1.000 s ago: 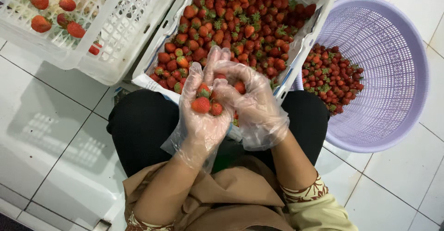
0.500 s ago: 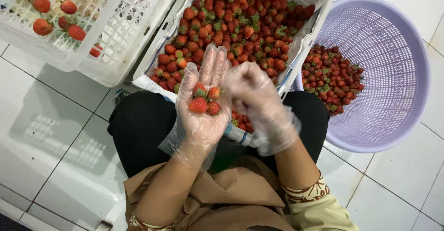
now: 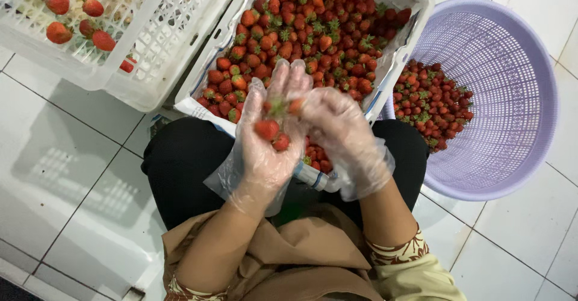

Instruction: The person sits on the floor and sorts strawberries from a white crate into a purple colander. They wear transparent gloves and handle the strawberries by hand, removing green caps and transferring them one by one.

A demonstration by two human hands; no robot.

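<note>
A few small red strawberries (image 3: 268, 129) are cupped in the upturned, plastic-gloved left hand (image 3: 271, 138); one is pinched by the gloved right hand (image 3: 340, 129), above the near rim of a lined white crate (image 3: 198, 99), between a slotted white crate (image 3: 150, 54) and a lilac plastic basket (image 3: 512, 66)

1. Left hand (image 3: 271, 138) and right hand (image 3: 346, 135) wear 2 loose, crinkled clear plastic gloves, baggy past the fingers toward the wrists.
2. Beige sleeves (image 3: 415, 271) carry patterned cuffs.
3. Black trousers (image 3: 186, 168) cover the legs.
</note>
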